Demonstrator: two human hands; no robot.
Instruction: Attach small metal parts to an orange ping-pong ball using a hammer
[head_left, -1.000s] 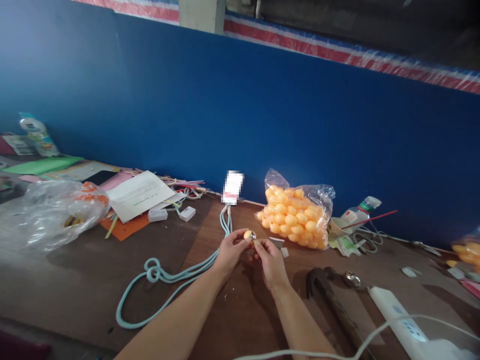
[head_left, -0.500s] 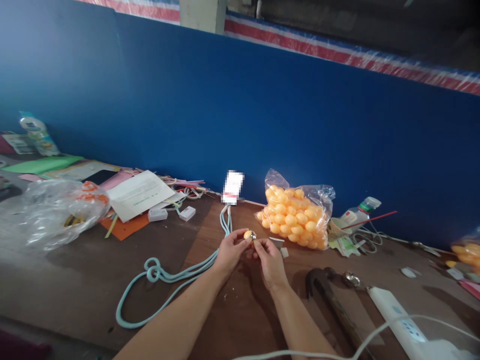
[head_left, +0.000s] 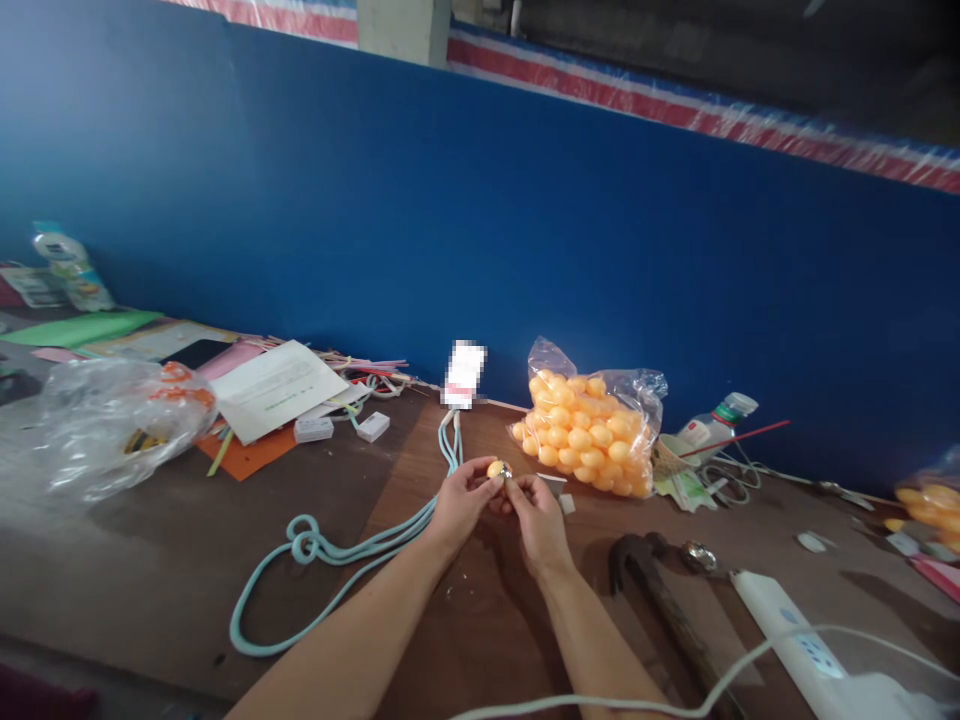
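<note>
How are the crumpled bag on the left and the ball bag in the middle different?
The ball bag bulges with orange balls; the crumpled bag is saggy and wrinkled. The crumpled bag has orange-red marks; I see none on the ball bag. Both are see-through plastic.

My left hand (head_left: 459, 500) is partly hiding the yellow ball (head_left: 495, 468); pixelation is obscuring the white rectangle (head_left: 464, 375); the edge is cropping my forearms (head_left: 360, 620).
</note>
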